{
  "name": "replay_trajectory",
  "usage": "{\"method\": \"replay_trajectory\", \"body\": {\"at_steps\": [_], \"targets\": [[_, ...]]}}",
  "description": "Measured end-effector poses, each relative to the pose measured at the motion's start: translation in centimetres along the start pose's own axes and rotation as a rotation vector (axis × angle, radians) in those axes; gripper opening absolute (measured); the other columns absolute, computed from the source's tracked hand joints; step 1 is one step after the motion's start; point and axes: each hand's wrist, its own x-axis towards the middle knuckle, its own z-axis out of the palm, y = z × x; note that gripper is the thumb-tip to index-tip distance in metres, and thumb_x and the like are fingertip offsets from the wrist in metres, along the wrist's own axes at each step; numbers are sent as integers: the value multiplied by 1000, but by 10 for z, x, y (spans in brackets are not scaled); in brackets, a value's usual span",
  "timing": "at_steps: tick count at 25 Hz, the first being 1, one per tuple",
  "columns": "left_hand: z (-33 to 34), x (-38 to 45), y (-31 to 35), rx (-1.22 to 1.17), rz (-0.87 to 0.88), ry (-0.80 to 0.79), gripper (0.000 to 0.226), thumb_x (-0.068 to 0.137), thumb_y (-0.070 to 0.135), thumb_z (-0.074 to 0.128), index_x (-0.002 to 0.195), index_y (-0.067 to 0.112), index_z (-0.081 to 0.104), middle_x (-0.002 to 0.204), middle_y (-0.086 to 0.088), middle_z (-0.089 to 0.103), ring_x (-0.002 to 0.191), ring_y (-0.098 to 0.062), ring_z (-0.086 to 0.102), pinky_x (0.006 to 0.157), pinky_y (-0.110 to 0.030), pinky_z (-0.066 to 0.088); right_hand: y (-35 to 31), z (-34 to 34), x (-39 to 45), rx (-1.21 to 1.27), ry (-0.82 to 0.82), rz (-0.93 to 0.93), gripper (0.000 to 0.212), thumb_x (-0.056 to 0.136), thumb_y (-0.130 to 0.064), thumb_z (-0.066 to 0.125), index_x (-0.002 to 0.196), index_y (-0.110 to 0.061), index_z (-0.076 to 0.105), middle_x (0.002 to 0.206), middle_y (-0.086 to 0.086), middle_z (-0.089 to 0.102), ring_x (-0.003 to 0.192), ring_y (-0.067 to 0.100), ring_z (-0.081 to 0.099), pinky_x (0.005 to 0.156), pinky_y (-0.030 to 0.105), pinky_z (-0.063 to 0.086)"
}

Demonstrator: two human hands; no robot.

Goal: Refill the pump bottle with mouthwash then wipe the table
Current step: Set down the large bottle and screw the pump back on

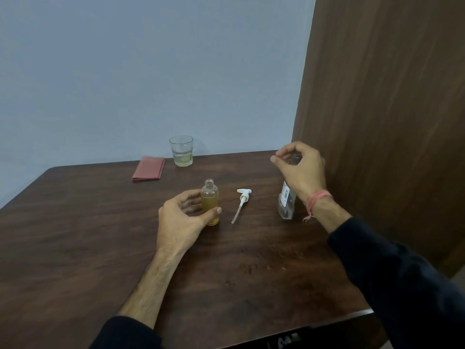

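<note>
Head view, and straight away the right hand [300, 170] covers the top of the clear bottle [286, 205] by the wooden panel [382, 122], so its cap or neck is hard to make out. Only a blurred grey patch shows between the curled fingers [281, 153]. Those fingers and the thumb are bunched round the bottle's top, gripping it. The lower body stands on the worktop [100, 235], glassy, with a white label whose print is too small to read. A pink thread band [317, 199] sits on that wrist.

Over to the left hand [180, 217]: thumb across the front of the small pump bottle [210, 202], fingers curled round behind it, partly hidden by the glass, holding it upright. The bottle stands mid-worktop, its neck open, amber liquid filling most of it.

Between the two bottles the white pump head [242, 204] lies flat on the wood, its tube pointing toward the near edge, touching neither.

Far side: a glass tumbler [181, 151] with a little pale liquid at the bottom, and just left of it a folded reddish cloth [149, 169]. Both dark sleeves are cut off by the picture's lower edge.
</note>
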Motion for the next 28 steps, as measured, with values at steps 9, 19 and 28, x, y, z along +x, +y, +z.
{"method": "replay_trajectory", "body": {"at_steps": [9,19,28], "targets": [[-1,-2,1,19,-4,3,61,68,29,113,122,32,86,111,12,89,102,3,84,90,-15,66,22,-4,-23,62,-343,-16,76,98,0,69,149,-40,30,142,-3,55,128,15,58,112,41,49],[-1,-1,2,28,-17,3,60,68,30,112,121,36,84,109,15,88,102,2,84,85,-10,63,54,7,-30,-188,-197,-55,81,93,-47,79,150,-29,26,152,-1,33,128,12,50,104,33,52],[-1,1,1,39,-17,-3,62,67,33,112,123,34,85,111,14,88,102,9,81,82,-5,61,59,10,-30,-53,-195,14,104,81,-8,92,154,-25,21,155,2,41,137,15,52,113,32,49]]}}
